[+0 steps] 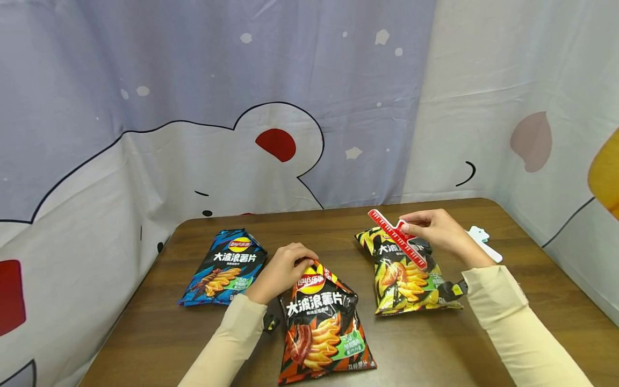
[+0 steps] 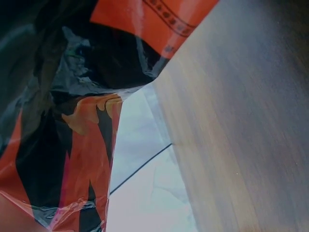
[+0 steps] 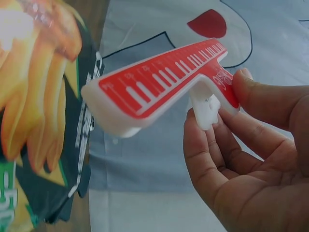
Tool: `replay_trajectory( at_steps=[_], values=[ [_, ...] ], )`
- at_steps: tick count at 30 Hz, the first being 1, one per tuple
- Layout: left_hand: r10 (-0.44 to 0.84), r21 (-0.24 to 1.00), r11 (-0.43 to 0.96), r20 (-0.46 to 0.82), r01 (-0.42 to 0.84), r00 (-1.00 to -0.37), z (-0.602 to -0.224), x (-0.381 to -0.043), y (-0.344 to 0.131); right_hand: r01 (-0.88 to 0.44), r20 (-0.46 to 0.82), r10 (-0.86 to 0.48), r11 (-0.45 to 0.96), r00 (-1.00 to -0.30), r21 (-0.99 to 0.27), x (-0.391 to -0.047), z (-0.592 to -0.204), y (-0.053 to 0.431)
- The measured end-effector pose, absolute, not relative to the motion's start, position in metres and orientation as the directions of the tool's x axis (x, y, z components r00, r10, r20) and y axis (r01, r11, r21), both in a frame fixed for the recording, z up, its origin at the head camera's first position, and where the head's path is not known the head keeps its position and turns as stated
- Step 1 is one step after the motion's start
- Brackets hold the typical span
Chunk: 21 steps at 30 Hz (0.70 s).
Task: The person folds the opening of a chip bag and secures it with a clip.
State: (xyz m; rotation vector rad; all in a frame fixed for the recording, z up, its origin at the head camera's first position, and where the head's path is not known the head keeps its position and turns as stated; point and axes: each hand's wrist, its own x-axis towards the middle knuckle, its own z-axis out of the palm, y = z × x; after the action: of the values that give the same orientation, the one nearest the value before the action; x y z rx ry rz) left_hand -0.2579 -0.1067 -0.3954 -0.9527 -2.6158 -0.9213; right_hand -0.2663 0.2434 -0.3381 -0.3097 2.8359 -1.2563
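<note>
My right hand (image 1: 430, 231) pinches a red and white bag clip (image 3: 164, 77) by its tab, thumb on the red face and fingers behind. In the head view the clip slants above the yellow-and-black chip bag (image 1: 406, 279). My left hand (image 1: 285, 269) grips the folded-over top corner of the red-and-black chip bag (image 1: 324, 333), which lies toward the front of the table. Close up in the left wrist view, that bag's foil (image 2: 91, 145) fills the left side. The left fingertips are partly hidden behind the bag's top.
A blue chip bag (image 1: 224, 269) lies at the left of the wooden table (image 1: 329, 231). Past the right hand is a white clip (image 1: 483, 242), partly covered by the wrist. A patterned curtain (image 1: 217, 166) hangs behind the table's back edge.
</note>
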Motion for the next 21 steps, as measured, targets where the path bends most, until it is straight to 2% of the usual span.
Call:
replay_trajectory(
  at_steps=[13,21],
  values=[
    [0.524,0.492,0.571,0.398,0.657,-0.753,-0.396,-0.259,-0.107,-0.166,0.029,-0.250,0.547,-0.968,-0.821,-0.265,-0.340,0.228],
    [0.499,0.503,0.592,0.385,0.630,-0.776,-0.396,-0.258,-0.106,-0.176,0.025,-0.284,0.521,-0.959,-0.835,-0.266,-0.344,0.217]
  ],
)
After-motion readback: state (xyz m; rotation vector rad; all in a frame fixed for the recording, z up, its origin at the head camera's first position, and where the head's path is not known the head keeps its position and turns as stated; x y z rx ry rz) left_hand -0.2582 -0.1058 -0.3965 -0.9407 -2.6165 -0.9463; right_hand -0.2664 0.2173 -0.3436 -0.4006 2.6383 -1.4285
